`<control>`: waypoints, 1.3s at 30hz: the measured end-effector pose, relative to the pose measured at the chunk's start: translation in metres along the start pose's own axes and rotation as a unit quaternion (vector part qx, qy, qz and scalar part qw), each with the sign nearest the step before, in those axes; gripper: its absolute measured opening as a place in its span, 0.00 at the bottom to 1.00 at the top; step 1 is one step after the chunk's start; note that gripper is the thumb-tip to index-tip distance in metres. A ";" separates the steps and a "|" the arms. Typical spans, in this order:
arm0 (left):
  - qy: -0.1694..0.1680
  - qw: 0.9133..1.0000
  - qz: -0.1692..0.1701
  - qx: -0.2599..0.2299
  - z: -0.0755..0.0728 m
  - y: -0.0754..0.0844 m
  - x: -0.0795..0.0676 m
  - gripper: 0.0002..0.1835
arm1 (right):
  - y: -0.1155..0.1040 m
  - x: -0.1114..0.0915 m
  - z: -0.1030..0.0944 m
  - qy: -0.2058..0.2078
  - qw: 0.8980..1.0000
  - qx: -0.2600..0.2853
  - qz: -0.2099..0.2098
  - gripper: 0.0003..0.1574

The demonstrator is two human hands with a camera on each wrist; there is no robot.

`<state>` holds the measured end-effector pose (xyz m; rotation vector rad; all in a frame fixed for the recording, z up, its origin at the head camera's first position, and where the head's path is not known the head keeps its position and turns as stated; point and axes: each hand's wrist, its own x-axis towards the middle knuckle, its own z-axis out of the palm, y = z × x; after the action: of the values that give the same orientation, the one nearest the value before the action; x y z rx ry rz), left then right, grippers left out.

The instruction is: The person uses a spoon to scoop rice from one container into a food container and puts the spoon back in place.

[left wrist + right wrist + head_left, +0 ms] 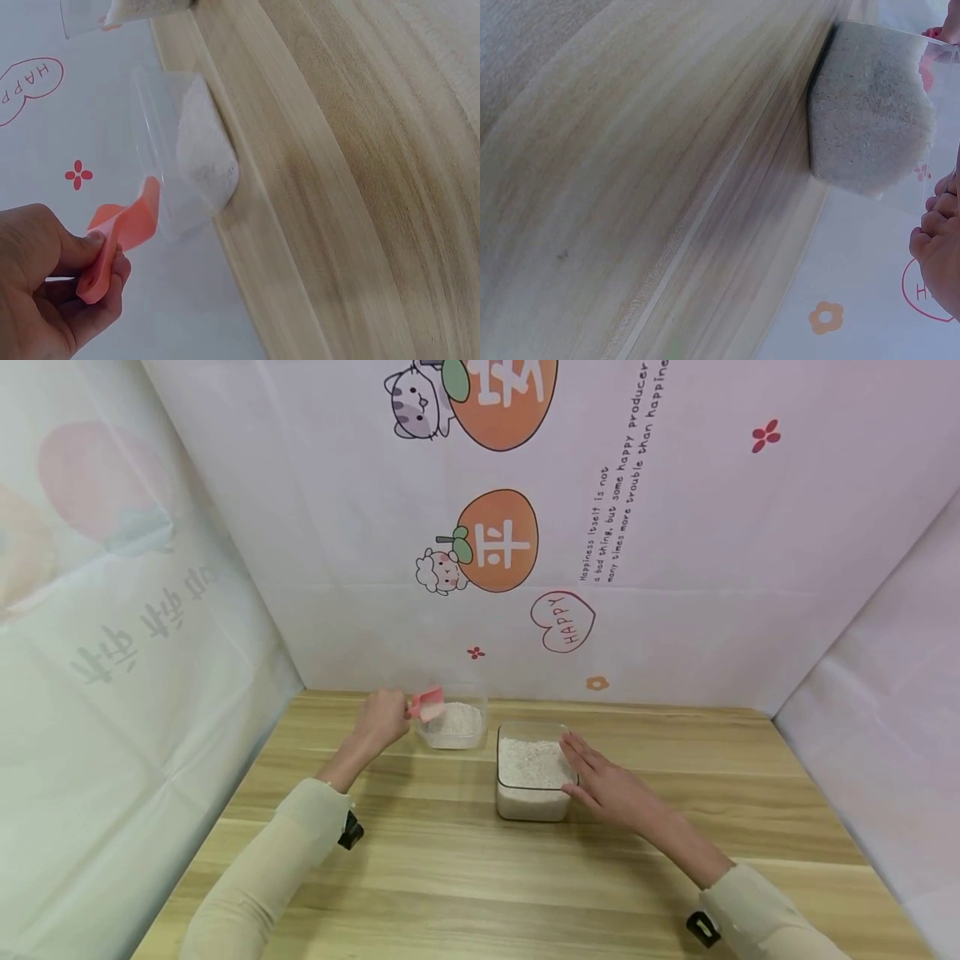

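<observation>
My left hand (381,720) grips a pink scoop (427,702) by its handle at the back left of the table. In the left wrist view the scoop (129,222) is tilted at the rim of a small clear plastic container (161,142), which holds a heap of white rice-like grain (206,146). To the right stands a larger clear container (534,810), filled well up with the same white grain (534,763). My right hand (611,785) rests on its right side, fingers along the rim and thumb near the front corner. Part of that hand is cut off in the right wrist view.
The wood-grain table (450,885) meets a printed white sheet (360,610) close behind the small container. More white sheeting (135,710) hangs at the left and right sides. A dark device sits at each wrist.
</observation>
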<state>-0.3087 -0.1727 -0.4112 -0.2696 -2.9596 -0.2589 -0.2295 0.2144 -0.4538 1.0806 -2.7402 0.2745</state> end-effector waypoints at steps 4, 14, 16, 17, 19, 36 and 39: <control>0.005 1.000 0.006 0.014 0.000 0.000 0.000 0.11 | 0.000 0.000 0.001 0.001 1.000 0.001 -0.001 0.41; 0.026 0.997 0.041 0.064 0.000 0.000 -0.002 0.09 | 0.001 -0.001 0.004 -0.017 1.000 0.007 0.013 0.42; 0.026 0.996 0.049 0.074 0.000 0.000 -0.002 0.09 | 0.001 -0.001 0.005 -0.017 1.000 0.008 0.014 0.42; 0.026 0.995 0.051 0.078 0.000 0.000 -0.002 0.09 | 0.001 -0.001 0.005 -0.015 1.000 0.008 0.013 0.42; 0.028 0.994 0.057 0.089 0.000 0.001 -0.002 0.09 | 0.001 -0.002 0.005 -0.014 1.000 0.009 0.012 0.42; 0.071 0.976 0.104 0.177 0.005 0.004 0.000 0.07 | 0.002 0.000 0.002 0.002 1.000 0.004 0.002 0.42; 0.068 0.983 0.093 0.145 0.002 0.003 -0.001 0.07 | 0.002 0.000 0.002 0.000 1.000 0.006 0.004 0.41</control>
<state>-0.3074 -0.1696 -0.4125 -0.4649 -2.7641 0.1706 -0.2307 0.2156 -0.4558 1.0730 -2.7461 0.2913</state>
